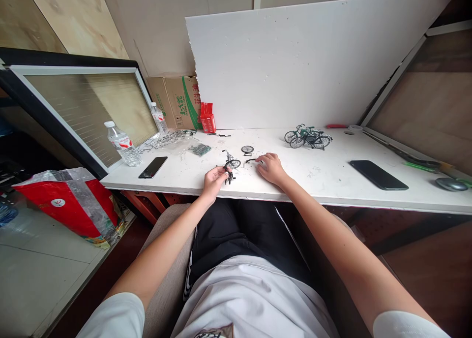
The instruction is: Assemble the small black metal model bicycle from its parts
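My left hand (214, 182) is closed around a partly built model bicycle (230, 167), pinching its black frame just above the desk's front edge. One spoked wheel is on the model, and part of the frame is hidden by my fingers. To the right, my right hand (271, 169) rests low on the desk with its fingers bent. Its fingertips are at the end of a thin black curved part (250, 160). A loose spoked wheel (247, 149) lies just behind, with small black pieces in front of it.
Two finished model bicycles (308, 137) stand at the back right. A phone (153, 167) lies left, a larger black phone (378, 174) right, near a mouse (451, 184). Water bottle (124, 146), bag of small parts (201, 149), red box (208, 118) and cardboard carton (177, 104) stand or lie left.
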A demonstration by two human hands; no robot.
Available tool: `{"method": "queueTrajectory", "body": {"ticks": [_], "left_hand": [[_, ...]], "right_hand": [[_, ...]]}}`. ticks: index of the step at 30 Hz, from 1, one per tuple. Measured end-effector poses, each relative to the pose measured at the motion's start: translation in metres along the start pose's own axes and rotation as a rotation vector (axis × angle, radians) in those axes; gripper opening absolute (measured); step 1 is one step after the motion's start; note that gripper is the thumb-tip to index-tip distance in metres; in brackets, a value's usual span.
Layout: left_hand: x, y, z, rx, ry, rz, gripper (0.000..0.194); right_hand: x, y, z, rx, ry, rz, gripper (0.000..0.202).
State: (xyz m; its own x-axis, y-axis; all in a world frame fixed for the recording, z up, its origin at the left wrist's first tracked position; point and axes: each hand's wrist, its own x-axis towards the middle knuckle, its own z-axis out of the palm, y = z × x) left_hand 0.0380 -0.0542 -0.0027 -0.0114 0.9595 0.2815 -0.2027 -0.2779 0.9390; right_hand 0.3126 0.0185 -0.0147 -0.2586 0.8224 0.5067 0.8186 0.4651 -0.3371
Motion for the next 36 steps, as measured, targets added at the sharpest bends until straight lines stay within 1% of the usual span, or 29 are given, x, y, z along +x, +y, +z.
{"method": "queueTrajectory", "body": {"ticks": [7, 14, 23, 29, 36], "left_hand": [[0.0004, -0.0036, -0.0026, 0.032, -0.027, 0.014, 0.027], [0.0007, -0.0045, -0.0022, 0.036, -0.012, -0.014, 0.033], [-0.0011, -0.0015, -0.0011, 0.057, -0.021, -0.003, 0.03], [-0.0006, -0.0035, -0.0022, 0.075, -0.008, -0.009, 0.032], [0.0011, -0.006, -0.0012, 0.063, -0.007, -0.002, 0.029]], "right_hand": [[-0.0001, -0.0003, 0.0017, -0.008, -0.008, 0.023, 0.033], [0.0008, 0.0017, 0.0036, -0.012, -0.026, 0.035, 0.033], [0.0025, 0.004, 0.0064, -0.031, -0.026, 0.044, 0.033], [0.0024, 0.004, 0.0057, -0.048, -0.043, 0.037, 0.033], [0.0022, 0.0045, 0.0065, -0.042, -0.035, 0.03, 0.034]]}}
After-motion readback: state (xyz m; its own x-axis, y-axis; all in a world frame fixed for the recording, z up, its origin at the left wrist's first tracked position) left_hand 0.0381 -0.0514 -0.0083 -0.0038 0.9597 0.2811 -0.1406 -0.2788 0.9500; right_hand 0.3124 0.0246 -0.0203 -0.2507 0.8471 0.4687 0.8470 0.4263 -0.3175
